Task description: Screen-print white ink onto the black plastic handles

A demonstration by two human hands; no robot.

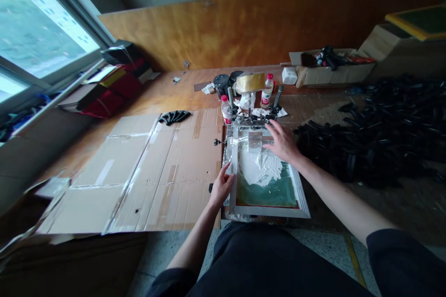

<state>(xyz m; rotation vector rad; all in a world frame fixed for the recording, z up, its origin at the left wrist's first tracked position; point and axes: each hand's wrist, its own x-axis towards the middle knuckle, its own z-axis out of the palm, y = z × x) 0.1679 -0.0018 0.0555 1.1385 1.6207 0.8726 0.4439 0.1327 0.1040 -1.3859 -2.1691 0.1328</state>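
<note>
A metal-framed printing screen (303,204) with green mesh lies on the bench before me, smeared with white ink (259,167). My left hand (221,186) grips the frame's left edge, fingers curled round it. My right hand (283,141) reaches over the far part of the screen, fingers spread, beside a flat silvery scraper (255,141) lying in the ink; whether it touches the scraper is unclear. Clamps with handles (254,118) hold the frame's far edge.
Flattened cardboard (146,167) covers the bench to the left, with a small stack of black parts (174,116) on it. A big heap of black parts (379,134) lies at right. Bottles (267,89), an ink tub (221,84) and boxes (331,72) stand behind.
</note>
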